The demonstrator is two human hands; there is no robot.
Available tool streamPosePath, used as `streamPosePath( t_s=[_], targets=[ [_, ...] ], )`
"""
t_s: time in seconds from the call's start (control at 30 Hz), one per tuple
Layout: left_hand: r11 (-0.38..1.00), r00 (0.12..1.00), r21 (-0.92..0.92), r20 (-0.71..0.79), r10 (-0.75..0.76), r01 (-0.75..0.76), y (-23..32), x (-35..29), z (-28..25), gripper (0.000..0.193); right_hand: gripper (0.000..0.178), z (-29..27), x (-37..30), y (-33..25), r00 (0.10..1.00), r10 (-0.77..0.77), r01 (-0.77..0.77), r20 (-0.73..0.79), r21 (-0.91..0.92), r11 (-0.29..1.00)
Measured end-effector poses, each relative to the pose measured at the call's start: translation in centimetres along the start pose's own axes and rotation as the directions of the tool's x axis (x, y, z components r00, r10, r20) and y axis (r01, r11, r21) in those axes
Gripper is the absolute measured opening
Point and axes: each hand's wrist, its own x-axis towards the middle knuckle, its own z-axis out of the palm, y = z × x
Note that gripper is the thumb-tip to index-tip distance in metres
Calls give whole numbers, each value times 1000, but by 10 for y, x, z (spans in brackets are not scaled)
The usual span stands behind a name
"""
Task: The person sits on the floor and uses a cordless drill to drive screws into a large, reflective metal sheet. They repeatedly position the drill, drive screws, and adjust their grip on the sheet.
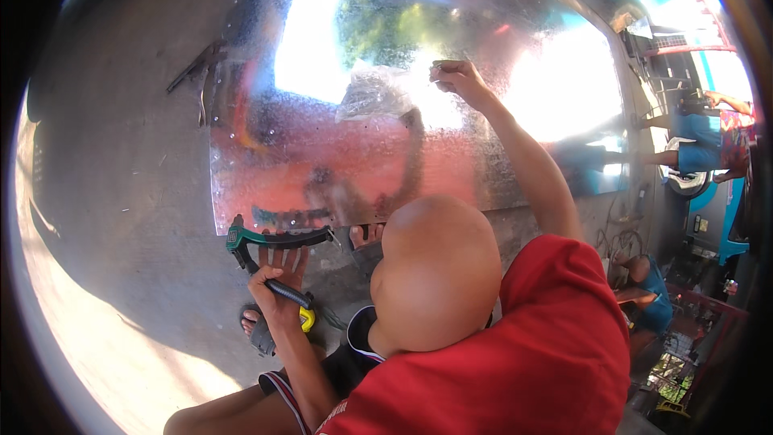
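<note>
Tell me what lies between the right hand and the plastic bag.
Head view shows only metal sheet between right hand and plastic bag, though glare could hide small bits.

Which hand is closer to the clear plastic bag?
Right. The right hand is to the right of the clear plastic bag, not touching it; the left hand is farther off, toward the picture's lower left, holding a green-and-black tool.

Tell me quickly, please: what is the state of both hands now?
Left hand: holding the green-and-black tool.
Right hand: closed at the fingertips; whether it pinches something small cannot be told.
</note>
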Motion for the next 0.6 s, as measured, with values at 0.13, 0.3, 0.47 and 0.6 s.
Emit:
streamPosePath(
  t_s=[0.13,0.3,0.47,0.6],
  targets=[
    [1000,999,-16,-43,3,-4,3,-1,-4,74,22,-46,-12,32,955,141,-121,-261,89,989],
    [998,1000,-61,-18,5,-7,4,-2,-5,74,33,-86,-24,62,888,346,-407,-302,-171,897],
    [998,999,-59,-54,3,-6,3,-5,-3,73,23,-69,-13,45,916,-215,-157,-338,-796,585],
    [997,999,-81,-37,-4,1,1,-4,-6,72,16,-28,11,2,946,-289,79,-150,-756,650]
  ],
)
